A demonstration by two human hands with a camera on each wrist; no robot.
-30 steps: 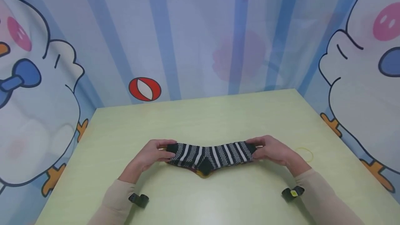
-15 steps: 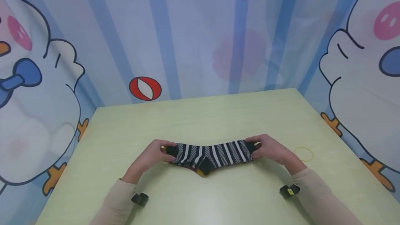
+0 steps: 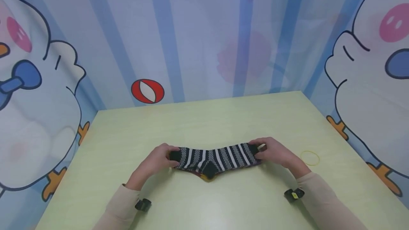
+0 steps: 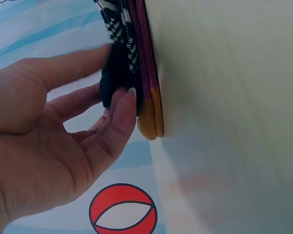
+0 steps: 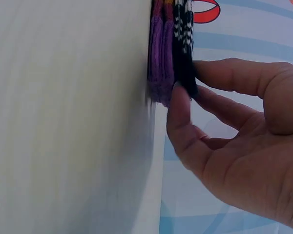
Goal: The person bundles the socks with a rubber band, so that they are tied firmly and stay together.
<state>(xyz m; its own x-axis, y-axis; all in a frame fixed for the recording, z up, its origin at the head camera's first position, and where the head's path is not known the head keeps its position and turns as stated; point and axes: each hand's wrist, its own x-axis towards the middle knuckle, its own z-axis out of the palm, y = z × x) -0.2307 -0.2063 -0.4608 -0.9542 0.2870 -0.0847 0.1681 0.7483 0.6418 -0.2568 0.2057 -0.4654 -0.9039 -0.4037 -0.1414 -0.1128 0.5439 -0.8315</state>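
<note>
Black-and-white striped socks (image 3: 225, 158) lie sideways across the middle of the table, on top of purple and mustard socks (image 4: 147, 117). From below the dark heel a mustard heel peeks out in the head view. My left hand (image 3: 157, 159) pinches the dark left end of the striped socks between thumb and fingers; the mustard ends stay below the grip. At the other end, my right hand (image 3: 277, 153) pinches the dark right end, with the purple ends (image 5: 161, 73) of the lower socks beside the fingertips.
A thin yellow rubber band (image 3: 310, 158) lies on the pale table (image 3: 204, 123) to the right of my right hand. A cartoon-printed cloth backdrop (image 3: 204, 38) encloses the table's back and sides. Small dark cameras are strapped to both wrists.
The left fingers have drawn in closer around the dark sock end. My right hand has shifted slightly left along the right end. The socks stay nearly in place.
</note>
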